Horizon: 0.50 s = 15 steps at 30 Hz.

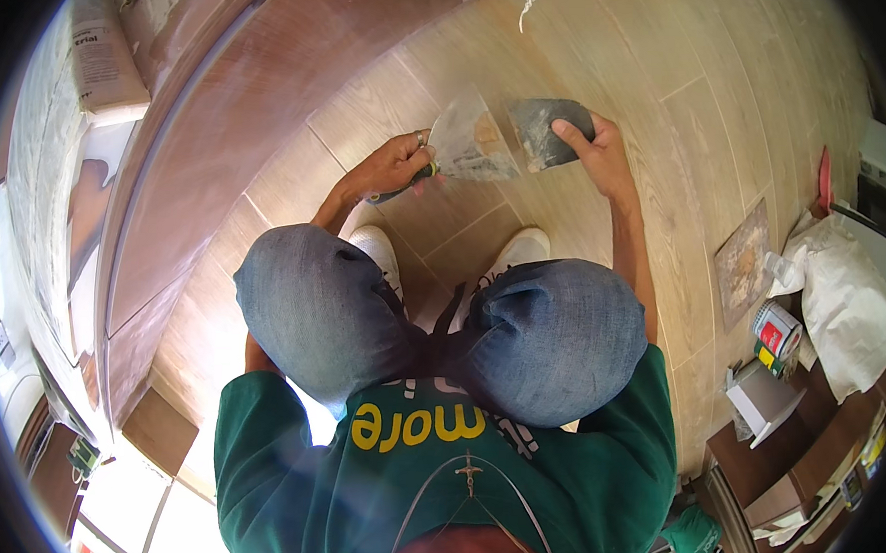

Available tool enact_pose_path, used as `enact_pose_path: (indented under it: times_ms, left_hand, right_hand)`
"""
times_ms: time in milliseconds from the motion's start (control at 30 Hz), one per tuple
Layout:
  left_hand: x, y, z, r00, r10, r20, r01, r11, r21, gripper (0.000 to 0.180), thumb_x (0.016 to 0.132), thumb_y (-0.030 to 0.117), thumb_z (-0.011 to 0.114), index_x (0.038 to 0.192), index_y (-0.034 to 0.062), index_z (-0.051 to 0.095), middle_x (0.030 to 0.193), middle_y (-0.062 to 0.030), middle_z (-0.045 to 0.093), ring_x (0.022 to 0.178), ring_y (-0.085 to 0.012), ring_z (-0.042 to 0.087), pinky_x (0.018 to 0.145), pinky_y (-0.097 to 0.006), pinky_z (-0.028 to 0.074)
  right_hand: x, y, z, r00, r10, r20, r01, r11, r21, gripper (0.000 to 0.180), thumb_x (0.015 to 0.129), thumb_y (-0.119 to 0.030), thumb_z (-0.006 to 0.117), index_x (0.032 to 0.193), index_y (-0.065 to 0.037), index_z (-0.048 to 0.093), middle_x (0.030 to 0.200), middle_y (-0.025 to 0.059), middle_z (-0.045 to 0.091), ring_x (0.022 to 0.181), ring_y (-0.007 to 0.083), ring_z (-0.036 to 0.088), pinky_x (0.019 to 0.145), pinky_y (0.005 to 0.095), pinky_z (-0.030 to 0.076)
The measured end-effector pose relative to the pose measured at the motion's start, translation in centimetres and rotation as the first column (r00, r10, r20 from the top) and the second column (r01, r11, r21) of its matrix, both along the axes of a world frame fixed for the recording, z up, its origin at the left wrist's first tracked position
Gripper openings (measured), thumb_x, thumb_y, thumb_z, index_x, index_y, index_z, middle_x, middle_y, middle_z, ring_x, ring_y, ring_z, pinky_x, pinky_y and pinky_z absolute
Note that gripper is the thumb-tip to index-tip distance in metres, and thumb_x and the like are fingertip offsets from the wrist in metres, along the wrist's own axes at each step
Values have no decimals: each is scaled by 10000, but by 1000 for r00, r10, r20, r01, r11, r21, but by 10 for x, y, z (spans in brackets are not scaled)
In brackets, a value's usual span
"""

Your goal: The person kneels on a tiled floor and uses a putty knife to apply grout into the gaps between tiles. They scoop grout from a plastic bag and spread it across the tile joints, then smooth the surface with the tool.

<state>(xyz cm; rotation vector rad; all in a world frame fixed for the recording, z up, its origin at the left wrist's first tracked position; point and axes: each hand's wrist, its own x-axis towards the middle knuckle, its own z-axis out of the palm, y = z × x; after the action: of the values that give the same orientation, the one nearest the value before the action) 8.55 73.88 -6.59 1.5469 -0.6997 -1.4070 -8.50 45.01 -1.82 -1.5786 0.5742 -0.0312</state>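
Note:
In my left hand point(391, 166) is a wide putty knife point(467, 146), gripped by its handle with the fingers wrapped round it. Its broad blade points to the right and carries smears of pale filler and a brownish patch. My right hand point(602, 157) pinches a dark, flat rubber spreader point(551, 130), thumb on top. Pale residue marks the spreader's left edge, which is close to the blade with a narrow gap between them. Both tools are held above the wood-look tile floor point(402, 94), beyond my bent knees and white shoes.
At the left runs a long brown panel point(221, 115), with a paper sack point(108, 64) beyond it. To the right are a stained square board point(744, 262), a white sack point(848, 298), a can point(776, 329) and a grey metal piece point(760, 398).

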Motion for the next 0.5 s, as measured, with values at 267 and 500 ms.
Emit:
enact_pose_path:
  times_ms: [267, 500]
  left_hand:
    - [-6, -9, 10, 999, -9, 35, 9, 1000, -18, 362, 1075, 215, 368, 1272, -24, 554, 1059, -110, 691, 983, -177, 713, 695, -281, 569]
    - [-14, -5, -7, 998, 22, 59, -23, 1000, 6, 340, 1079, 216, 378, 1244, -19, 562, 1042, -121, 678, 951, -184, 727, 684, -271, 566]
  right_hand:
    - [-5, 35, -7, 1000, -5, 5, 6, 993, -116, 227, 974, -139, 677, 1149, -1, 716, 831, 23, 714, 699, 94, 617, 657, 289, 517]
    - [-13, 22, -24, 992, 1, -124, -75, 801, -594, 269, 997, -201, 669, 1149, 16, 717, 942, 42, 749, 798, 112, 658, 754, 286, 542]
